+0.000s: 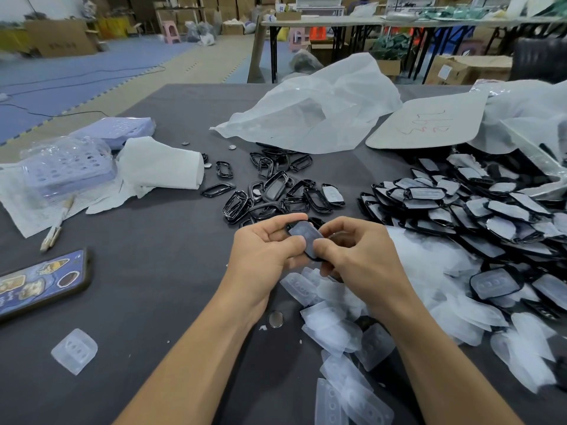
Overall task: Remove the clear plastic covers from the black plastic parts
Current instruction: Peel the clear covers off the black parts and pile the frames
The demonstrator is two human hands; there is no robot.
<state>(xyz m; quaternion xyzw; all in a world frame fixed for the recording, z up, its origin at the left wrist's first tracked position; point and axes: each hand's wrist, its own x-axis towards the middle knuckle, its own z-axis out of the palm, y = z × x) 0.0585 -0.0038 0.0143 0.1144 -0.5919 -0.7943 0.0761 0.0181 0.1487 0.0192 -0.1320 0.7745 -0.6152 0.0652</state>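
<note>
Both hands hold one black plastic part (303,233) with a clear cover on it, just above the table's middle. My left hand (264,250) grips its left side, thumb on the cover. My right hand (356,250) pinches its right edge. Behind the hands lies a heap of bare black frames (270,191). At the right is a large pile of covered black parts (478,207). Loose clear covers (337,329) lie scattered below and to the right of my hands.
A phone (40,283) lies at the left edge and a single clear cover (74,351) in front of it. White paper towel (159,167), lilac baskets (70,170), a white bag (310,115) and a cardboard sheet (429,124) sit further back. A coin cell (275,319) lies between my forearms.
</note>
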